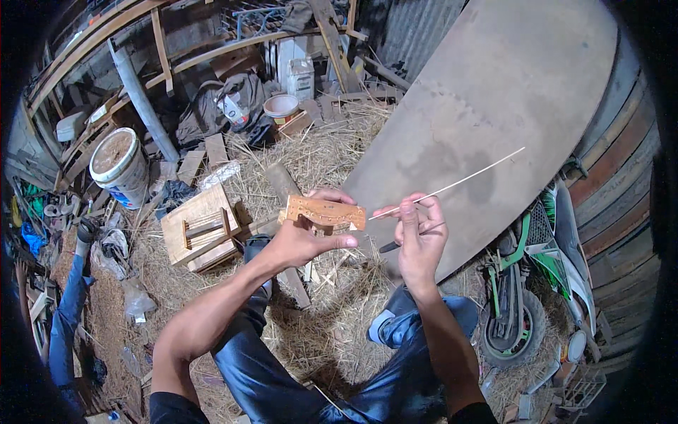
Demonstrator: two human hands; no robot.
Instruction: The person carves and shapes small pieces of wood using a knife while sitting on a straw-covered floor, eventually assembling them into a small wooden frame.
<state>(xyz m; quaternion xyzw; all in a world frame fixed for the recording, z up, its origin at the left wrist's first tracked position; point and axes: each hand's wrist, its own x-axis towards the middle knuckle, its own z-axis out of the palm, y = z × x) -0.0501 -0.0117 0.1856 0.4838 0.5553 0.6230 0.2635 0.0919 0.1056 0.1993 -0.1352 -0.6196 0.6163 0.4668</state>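
Note:
My left hand [300, 244] is closed around a small orange-brown wooden block [326, 211] with rows of drilled holes, in front of my lap. My right hand [421, 244] pinches a thin pale stick [480, 172] between thumb and fingers. The stick's lower end is close to the block's right end, and the rest slants up to the right. A dark pointed thing [389, 247] juts out from the same hand on its left side; I cannot make out its kind. Left of my hands, a small wooden frame with thin bars [206, 229] lies on a wooden board [176, 244].
Straw [318, 159] and wood scraps cover the ground. A large flat panel [494, 106] leans at the right, above a green motorbike's wheel [514, 321]. White buckets [116, 169] stand at the left. Another person's blue-trousered leg [65, 325] is at the far left.

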